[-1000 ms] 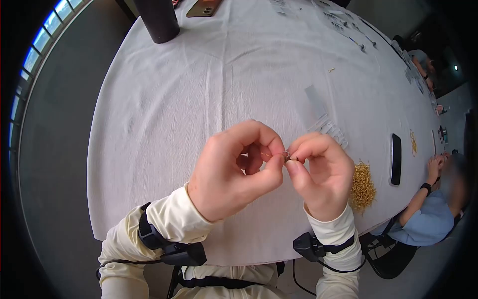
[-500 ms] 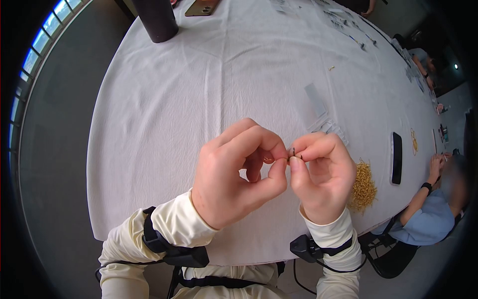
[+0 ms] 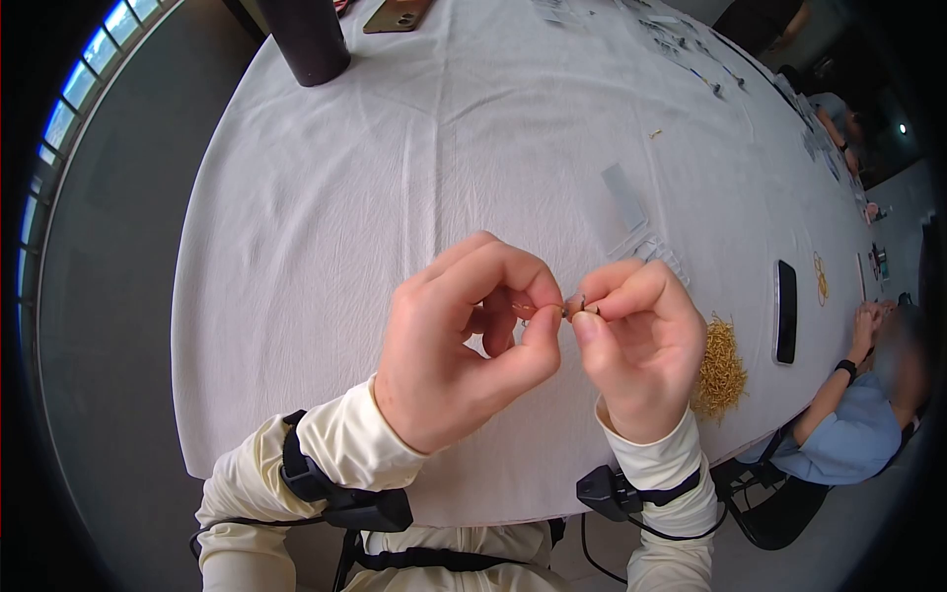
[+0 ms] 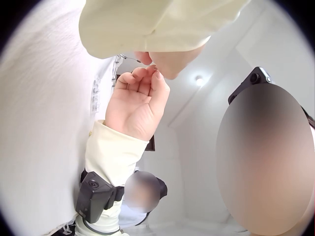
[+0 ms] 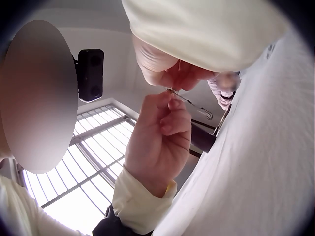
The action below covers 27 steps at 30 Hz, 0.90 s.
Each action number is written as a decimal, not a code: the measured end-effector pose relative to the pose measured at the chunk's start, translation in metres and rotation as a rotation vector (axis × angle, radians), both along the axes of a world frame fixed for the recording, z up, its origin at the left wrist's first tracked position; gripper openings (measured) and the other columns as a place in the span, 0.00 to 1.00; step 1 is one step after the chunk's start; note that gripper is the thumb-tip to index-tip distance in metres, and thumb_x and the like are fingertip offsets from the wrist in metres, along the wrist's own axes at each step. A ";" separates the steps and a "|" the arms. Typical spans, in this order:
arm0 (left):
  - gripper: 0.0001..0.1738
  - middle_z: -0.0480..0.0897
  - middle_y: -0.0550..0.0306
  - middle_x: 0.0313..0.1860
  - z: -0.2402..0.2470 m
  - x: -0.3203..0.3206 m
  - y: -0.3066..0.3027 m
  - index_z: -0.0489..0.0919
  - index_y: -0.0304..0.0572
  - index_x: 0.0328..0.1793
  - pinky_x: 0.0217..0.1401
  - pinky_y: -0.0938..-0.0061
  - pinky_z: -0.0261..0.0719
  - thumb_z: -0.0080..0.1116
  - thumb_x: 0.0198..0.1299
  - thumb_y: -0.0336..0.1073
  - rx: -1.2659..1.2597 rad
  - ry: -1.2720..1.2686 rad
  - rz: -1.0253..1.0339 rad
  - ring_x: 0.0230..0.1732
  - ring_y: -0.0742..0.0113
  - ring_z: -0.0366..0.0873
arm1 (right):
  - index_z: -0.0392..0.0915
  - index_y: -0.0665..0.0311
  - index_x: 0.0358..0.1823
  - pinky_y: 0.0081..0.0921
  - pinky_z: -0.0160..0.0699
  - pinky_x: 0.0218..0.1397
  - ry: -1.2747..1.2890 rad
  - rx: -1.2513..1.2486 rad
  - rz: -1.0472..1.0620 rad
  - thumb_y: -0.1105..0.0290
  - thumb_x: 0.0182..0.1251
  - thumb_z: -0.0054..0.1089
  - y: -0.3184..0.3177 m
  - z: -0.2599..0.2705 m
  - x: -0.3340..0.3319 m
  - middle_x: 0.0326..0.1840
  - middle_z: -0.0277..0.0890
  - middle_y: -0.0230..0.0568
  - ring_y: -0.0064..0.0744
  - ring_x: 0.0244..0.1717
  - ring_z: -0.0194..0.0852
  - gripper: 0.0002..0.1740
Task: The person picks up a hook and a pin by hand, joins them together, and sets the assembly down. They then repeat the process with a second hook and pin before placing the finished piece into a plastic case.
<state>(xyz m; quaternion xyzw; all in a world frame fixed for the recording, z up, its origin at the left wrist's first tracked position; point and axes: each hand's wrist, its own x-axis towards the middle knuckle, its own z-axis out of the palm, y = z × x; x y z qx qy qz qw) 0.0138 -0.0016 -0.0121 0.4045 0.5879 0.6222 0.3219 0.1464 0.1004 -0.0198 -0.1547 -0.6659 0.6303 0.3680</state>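
Observation:
My left hand and right hand meet fingertip to fingertip above the white tablecloth. Between the right thumb and forefinger I pinch a small dark piece with thin prongs standing up past the thumb. The left thumb and forefinger pinch a thin metal wire; in the right wrist view its hooked end sticks out beyond the fingers. Fingertips hide where the two pieces come close, and I cannot tell whether they are joined. In the left wrist view the right palm faces the camera.
A heap of small gold-coloured metal pieces lies right of my right hand, with a black phone beyond it. Clear plastic cases lie ahead. A dark cup stands far left. Another person sits at the right edge.
Both hands keep close together, with the left fingertips drawn slightly left over the last half second. The dark prongs show more plainly above the right thumb than a second ago.

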 end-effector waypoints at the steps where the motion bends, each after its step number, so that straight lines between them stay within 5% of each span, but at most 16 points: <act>1: 0.06 0.73 0.65 0.33 0.001 0.000 -0.001 0.75 0.36 0.35 0.27 0.88 0.64 0.58 0.52 0.21 0.012 0.059 0.013 0.28 0.86 0.66 | 0.70 0.68 0.34 0.23 0.74 0.49 -0.008 0.009 0.003 0.87 0.56 0.60 -0.001 0.001 0.000 0.40 0.76 0.43 0.24 0.41 0.74 0.09; 14: 0.09 0.75 0.60 0.32 -0.004 0.003 0.000 0.78 0.38 0.35 0.20 0.82 0.67 0.63 0.47 0.20 0.193 0.343 0.148 0.19 0.79 0.70 | 0.69 0.71 0.37 0.23 0.78 0.50 0.072 -0.162 0.101 0.85 0.62 0.57 -0.004 0.002 -0.002 0.44 0.76 0.48 0.25 0.43 0.76 0.07; 27: 0.08 0.73 0.59 0.35 -0.001 0.003 -0.004 0.75 0.33 0.36 0.25 0.87 0.68 0.59 0.50 0.17 0.126 0.302 0.059 0.25 0.82 0.70 | 0.68 0.70 0.36 0.26 0.79 0.49 0.079 -0.121 0.057 0.88 0.59 0.57 -0.004 -0.001 -0.002 0.42 0.75 0.46 0.26 0.41 0.76 0.09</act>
